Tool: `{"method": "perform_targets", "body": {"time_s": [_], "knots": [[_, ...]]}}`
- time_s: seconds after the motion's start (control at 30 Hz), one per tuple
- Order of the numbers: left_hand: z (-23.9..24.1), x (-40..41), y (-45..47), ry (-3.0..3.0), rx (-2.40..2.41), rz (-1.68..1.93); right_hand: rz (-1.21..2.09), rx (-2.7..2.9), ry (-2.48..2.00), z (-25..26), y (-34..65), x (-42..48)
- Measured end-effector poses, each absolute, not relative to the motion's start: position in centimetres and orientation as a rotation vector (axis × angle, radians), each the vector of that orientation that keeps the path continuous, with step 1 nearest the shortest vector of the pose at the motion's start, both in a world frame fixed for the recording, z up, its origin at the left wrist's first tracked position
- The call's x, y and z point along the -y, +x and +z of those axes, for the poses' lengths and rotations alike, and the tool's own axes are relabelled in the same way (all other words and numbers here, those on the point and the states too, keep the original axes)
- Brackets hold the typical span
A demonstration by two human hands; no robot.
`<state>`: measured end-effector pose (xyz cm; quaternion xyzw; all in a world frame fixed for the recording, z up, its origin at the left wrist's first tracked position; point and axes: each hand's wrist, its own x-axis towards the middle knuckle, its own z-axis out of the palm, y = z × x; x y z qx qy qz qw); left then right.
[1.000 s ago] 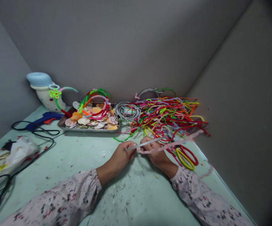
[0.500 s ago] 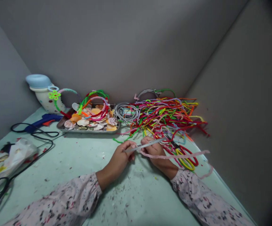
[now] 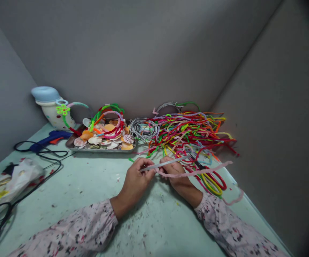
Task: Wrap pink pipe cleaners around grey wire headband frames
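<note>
Hands meet in the middle of the head view, just above the pale green surface (image 3: 85, 185), which is dotted with tiny scraps. The left hand (image 3: 136, 177) has a narrow grip: thumb and fingers pinch the near end of a thin grey stick (image 3: 167, 163). The stick points away to the right and a bit up. Its far end lies over the edge of a big pile of fuzzy wires (image 3: 194, 130) in many colours. The right hand (image 3: 175, 175) sits just beside the left one, under the stick. Its grip is narrow too. It looks pinched on a pink fuzzy wire (image 3: 199, 172), pressing it to the stick, though the fingertips are too small to see well. The pink fuzzy wire touches the stick near the left hand, then runs off to the right, free in the air.

I think the winding is only at its start. Nearly all of the stick looks bare and most of the pink wire is loose, so a lot is left to wrap.

Further back a metal tray (image 3: 102, 149) holds shells (image 3: 104, 139) and some bent hoops. Left of it lie a blue glue gun (image 3: 50, 136), a black cord (image 3: 40, 154) and a plastic bag (image 3: 12, 176). A white pot with a blue lid (image 3: 49, 103) stands in the corner. A coil of grey wire (image 3: 143, 126) sits between tray and pile, and red and yellow loops (image 3: 214, 180) lie near the right hand
</note>
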<state>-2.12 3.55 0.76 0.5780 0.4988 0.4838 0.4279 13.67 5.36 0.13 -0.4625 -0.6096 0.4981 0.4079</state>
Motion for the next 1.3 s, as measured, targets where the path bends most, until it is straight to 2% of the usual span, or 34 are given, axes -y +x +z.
{"method": "perform_targets", "body": {"time_s": [0.1,0.27,0.43,0.6,0.87,1.13,1.3], "knots": [[0.9,-3.5,-2.1,1.446,-1.240,1.194,1.163,1.611,-1.185,1.5,13.6,-4.9],[1.1,-3.4,-2.2,1.466,-1.248,1.185,1.194,1.615,-1.196,3.5,13.1,-4.3],[1.3,-3.3,-2.3,1.473,-1.246,1.194,1.134,1.628,-1.145,2.1,13.2,-4.9],[1.4,-3.2,-2.3,1.460,-1.238,1.218,1.209,1.578,-1.076,1.0,13.3,-5.3],[1.3,-3.1,-2.1,1.398,-1.162,1.250,1.287,1.487,-1.066,1.8,13.0,-4.9],[1.5,-2.8,-2.1,1.399,-1.180,1.248,1.078,1.704,-1.041,3.0,13.2,-4.7],[1.4,-2.8,-2.0,1.348,-1.135,1.241,1.142,1.630,-1.071,2.3,13.2,-4.5]]}}
